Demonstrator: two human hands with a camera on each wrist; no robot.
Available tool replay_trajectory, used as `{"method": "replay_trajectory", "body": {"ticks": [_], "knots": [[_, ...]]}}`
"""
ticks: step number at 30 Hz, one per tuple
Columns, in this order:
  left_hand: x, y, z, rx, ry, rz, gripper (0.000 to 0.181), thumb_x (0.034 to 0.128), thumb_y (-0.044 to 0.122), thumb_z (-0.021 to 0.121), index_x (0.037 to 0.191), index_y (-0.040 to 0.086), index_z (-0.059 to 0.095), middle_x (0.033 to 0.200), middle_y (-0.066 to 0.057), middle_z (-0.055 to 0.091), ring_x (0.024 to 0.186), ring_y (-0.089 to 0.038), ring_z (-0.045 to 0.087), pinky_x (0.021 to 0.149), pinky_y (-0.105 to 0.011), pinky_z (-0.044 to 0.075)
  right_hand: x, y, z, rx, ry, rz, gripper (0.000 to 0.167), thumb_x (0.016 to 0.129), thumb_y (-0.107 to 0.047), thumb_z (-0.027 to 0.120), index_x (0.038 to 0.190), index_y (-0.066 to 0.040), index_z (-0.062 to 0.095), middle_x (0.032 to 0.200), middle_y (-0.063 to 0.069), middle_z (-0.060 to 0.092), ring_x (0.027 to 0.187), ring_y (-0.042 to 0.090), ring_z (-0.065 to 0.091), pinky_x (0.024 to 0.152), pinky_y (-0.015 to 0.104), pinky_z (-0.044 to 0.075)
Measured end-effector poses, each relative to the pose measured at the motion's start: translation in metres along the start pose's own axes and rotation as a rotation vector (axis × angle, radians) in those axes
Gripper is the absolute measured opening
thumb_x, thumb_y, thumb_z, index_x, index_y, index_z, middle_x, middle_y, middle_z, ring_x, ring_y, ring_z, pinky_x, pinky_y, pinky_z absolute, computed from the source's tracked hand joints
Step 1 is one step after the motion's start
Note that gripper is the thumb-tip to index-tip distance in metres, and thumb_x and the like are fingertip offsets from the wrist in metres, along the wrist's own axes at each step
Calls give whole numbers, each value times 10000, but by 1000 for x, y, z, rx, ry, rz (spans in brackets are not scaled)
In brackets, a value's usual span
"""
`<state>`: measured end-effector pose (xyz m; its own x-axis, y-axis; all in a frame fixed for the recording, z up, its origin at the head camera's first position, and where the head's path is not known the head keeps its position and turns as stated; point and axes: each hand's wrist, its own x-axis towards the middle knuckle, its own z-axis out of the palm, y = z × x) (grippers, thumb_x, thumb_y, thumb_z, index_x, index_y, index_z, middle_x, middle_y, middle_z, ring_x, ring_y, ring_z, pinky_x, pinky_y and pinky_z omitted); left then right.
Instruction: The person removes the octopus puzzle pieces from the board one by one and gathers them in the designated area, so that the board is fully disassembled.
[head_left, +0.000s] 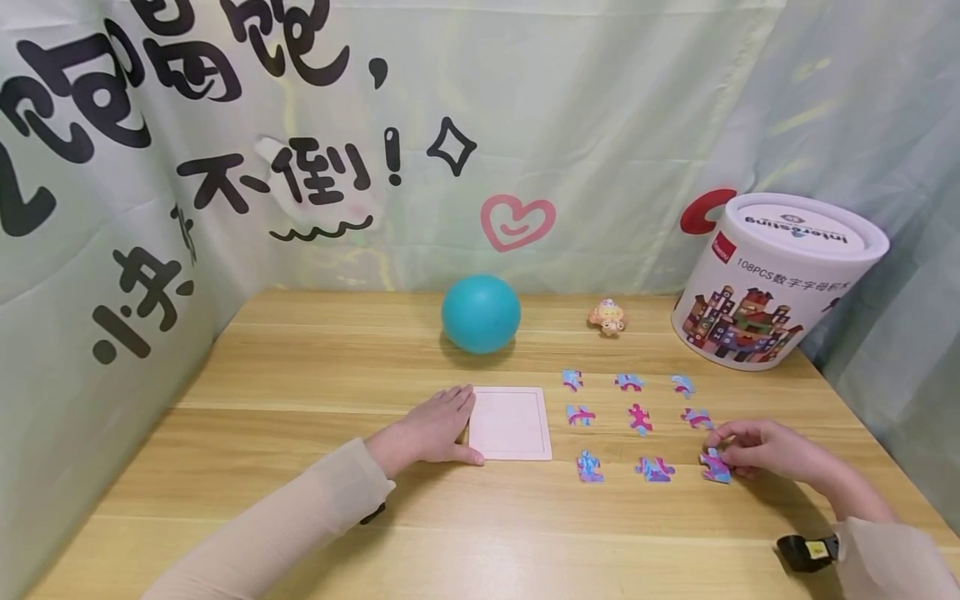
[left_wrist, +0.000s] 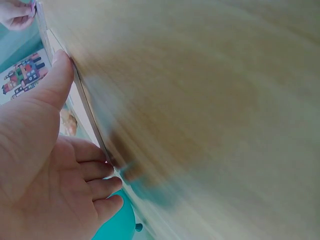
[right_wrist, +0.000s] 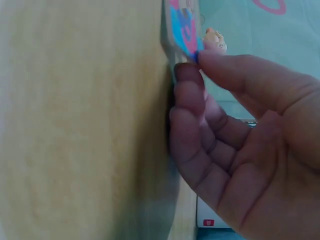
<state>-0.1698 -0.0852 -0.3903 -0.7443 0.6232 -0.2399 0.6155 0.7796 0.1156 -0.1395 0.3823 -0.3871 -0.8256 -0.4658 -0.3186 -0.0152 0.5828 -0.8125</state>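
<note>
A flat, square, pale pink puzzle tray [head_left: 510,423] with a thin raised border lies on the table. My left hand [head_left: 441,423] rests along its left edge, fingers straight and thumb at the near corner. To the tray's right, several blue and pink jigsaw pieces [head_left: 640,419] lie apart in three rows. At the near right of these rows, my right hand [head_left: 765,450] pinches a purple-blue jigsaw piece [head_left: 715,467] by its right side. In the right wrist view the thumb is on top of this jigsaw piece [right_wrist: 184,27] with a finger under its edge.
Behind the tray sits a teal balloon [head_left: 481,314]. A small figurine [head_left: 607,317] stands at the back, left of a large white bucket of blocks [head_left: 772,283]. Printed cloth [head_left: 420,75] hangs behind the wooden table [head_left: 480,533].
</note>
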Motion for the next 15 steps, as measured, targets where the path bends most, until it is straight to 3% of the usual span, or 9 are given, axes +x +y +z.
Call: {"method": "replay_trajectory", "body": {"ticks": [10, 15], "knots": [[2, 0, 1, -21, -1, -1, 949, 813, 601, 549, 1410, -75, 254, 1479, -204, 193, 1352, -313, 182, 1088, -391, 174, -1, -1, -2, -49, 9, 47, 233, 919, -33, 523, 1090, 122, 553, 820, 83, 540, 617, 145, 491, 531, 262, 449], [-1, -3, 0, -152, -6, -7, 965, 812, 572, 584, 1416, -84, 216, 1485, -217, 149, 1360, -323, 138, 1093, -403, 143, 1, -9, 1, -118, 82, 35, 237, 933, -77, 523, 1091, 96, 556, 800, 75, 541, 611, 145, 493, 525, 256, 437]]}}
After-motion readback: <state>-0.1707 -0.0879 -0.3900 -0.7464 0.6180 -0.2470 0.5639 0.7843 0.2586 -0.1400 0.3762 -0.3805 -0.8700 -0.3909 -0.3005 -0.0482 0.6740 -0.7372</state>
